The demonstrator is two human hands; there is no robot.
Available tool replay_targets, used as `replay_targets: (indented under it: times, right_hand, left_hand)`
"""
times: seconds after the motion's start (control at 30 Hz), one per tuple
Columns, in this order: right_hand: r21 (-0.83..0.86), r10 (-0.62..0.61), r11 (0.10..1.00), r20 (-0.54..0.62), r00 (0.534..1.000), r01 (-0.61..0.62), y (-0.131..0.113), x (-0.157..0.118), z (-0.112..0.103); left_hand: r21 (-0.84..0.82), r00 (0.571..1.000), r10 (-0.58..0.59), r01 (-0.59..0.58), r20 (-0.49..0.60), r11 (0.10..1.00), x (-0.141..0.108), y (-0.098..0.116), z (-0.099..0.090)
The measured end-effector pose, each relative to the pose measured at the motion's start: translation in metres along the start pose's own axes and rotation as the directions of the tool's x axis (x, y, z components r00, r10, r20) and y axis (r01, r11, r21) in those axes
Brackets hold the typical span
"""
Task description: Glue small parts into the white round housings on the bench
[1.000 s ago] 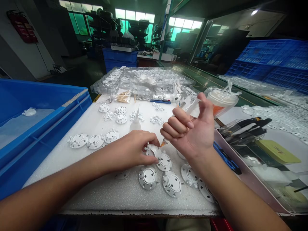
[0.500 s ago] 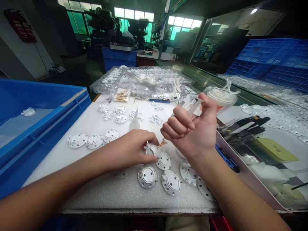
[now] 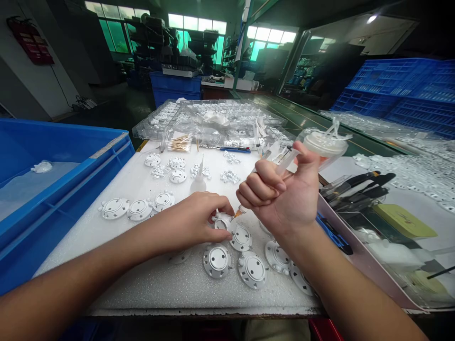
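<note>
My right hand (image 3: 280,192) is wrapped round a syringe (image 3: 287,161), its thumb on the plunger end. The orange tip points down and left, close to a small round white part (image 3: 222,221); whether it touches is too fine to tell. That part sits between the thumb and fingers of my left hand (image 3: 202,217), which partly hide it. Just in front lie more round white parts with dark dots, one (image 3: 241,237) close to my left thumb and another (image 3: 217,260) nearer me. A translucent squeeze bottle (image 3: 198,182) with a thin nozzle stands behind my left hand.
White foam board (image 3: 142,293) covers the bench. Small white pieces (image 3: 230,176) lie in piles behind my hands, with cotton swabs (image 3: 179,143) and clear trays (image 3: 159,116) further back. A blue bin (image 3: 64,189) stands left; a pink-edged box of tools (image 3: 369,274) sits right.
Both hands keep their grip and hardly move. The syringe tip stays at the white part held by my left hand. The view shifts very slightly.
</note>
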State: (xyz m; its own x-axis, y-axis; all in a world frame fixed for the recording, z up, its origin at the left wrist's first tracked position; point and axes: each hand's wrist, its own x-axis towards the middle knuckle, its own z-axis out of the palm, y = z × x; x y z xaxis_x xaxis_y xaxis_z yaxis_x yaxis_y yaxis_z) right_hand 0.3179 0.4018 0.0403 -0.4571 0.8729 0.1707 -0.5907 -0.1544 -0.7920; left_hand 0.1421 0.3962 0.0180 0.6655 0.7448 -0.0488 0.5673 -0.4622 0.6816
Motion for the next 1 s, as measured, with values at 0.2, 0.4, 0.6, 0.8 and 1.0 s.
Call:
replay_targets:
  times: [0.2,0.4,0.6,0.8,1.0]
  right_hand:
    - [-0.022,-0.034,0.999,-0.009,0.999,0.034,0.001,0.001,0.000]
    - [-0.052,-0.032,0.998,0.020,0.999,0.033,0.001,0.000,0.002]
    - [-0.108,-0.068,0.992,0.014,0.998,0.069,0.001,-0.002,0.010]
    - [-0.164,-0.054,0.985,0.011,0.998,0.055,-0.001,-0.002,0.016]
    - [-0.183,-0.074,0.980,0.003,0.997,0.073,0.000,-0.003,0.014]
  left_hand:
    - [-0.016,1.000,0.011,-0.011,0.005,1.000,0.001,0.000,-0.001]
    - [-0.007,1.000,0.005,-0.005,0.001,1.000,0.000,0.002,-0.001]
    - [-0.010,1.000,0.010,-0.010,0.005,1.000,0.000,-0.001,0.000]
    - [-0.002,1.000,0.012,-0.012,0.014,1.000,0.000,-0.001,0.000]
    - [-0.005,1.000,0.011,-0.011,0.010,1.000,0.000,-0.001,-0.001]
